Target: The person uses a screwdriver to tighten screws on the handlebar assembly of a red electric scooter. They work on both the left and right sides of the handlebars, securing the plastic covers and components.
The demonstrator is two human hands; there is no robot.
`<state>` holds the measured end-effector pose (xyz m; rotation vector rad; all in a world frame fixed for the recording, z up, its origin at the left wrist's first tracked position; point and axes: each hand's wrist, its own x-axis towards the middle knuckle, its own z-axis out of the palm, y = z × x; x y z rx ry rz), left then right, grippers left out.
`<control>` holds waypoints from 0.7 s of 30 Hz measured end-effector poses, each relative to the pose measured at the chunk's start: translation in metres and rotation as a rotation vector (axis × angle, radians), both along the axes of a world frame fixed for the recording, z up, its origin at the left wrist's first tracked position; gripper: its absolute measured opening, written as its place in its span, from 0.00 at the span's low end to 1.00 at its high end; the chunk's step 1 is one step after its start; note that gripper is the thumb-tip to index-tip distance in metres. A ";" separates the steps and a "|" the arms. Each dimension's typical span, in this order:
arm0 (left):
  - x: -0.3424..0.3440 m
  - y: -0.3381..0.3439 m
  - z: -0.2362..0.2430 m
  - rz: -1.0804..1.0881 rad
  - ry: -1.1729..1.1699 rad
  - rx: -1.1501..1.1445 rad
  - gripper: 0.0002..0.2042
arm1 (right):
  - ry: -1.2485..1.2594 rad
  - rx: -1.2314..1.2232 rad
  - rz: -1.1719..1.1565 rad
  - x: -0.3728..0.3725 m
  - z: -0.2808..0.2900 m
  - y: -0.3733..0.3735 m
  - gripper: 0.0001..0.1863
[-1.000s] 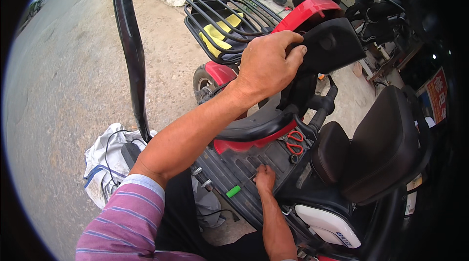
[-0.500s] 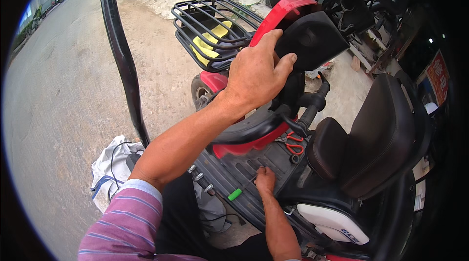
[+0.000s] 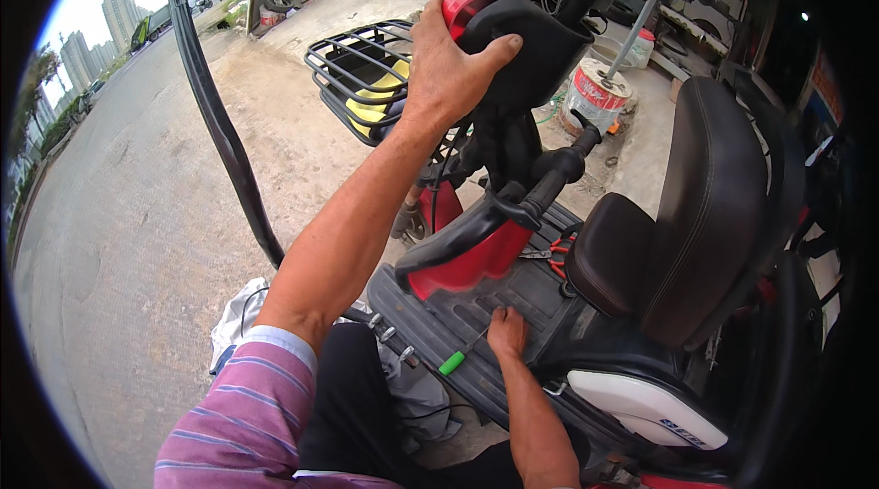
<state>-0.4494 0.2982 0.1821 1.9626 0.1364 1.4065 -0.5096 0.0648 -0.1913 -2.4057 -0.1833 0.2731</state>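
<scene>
My left hand [image 3: 449, 68] is raised at the steering column of a red and black electric scooter. Its fingers wrap over the edge of a red panel [image 3: 472, 4], while the thumb lies along the black cover [image 3: 522, 49] next to it. Low on the ribbed black footboard [image 3: 490, 283], my right hand [image 3: 508, 333] rests with curled fingers; what they hold, if anything, is hidden. A screwdriver with a green handle [image 3: 451, 363] lies beside that hand, its thin shaft pointing toward the fingers.
Red-handled scissors [image 3: 558, 260] lie on the footboard by the brown seat [image 3: 700, 214]. A black wire basket [image 3: 357, 77] holding yellow cloth is in front. A black post [image 3: 211, 104] rises at left. A paint bucket [image 3: 600, 91] stands beyond the scooter.
The view has tilted up and shifted. My left hand and the panel with its black cover sit closer to the steering column. My right hand stays low by the screwdriver.
</scene>
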 end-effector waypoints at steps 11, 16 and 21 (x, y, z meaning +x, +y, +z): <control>-0.005 -0.008 0.009 -0.011 0.089 -0.038 0.42 | 0.138 0.246 0.112 0.009 -0.001 0.012 0.20; -0.038 0.010 -0.011 0.028 0.137 0.135 0.42 | 0.460 0.803 0.326 0.004 0.094 0.008 0.16; -0.149 -0.053 -0.062 -0.516 0.429 0.182 0.09 | 0.585 0.827 0.687 -0.013 0.169 -0.019 0.15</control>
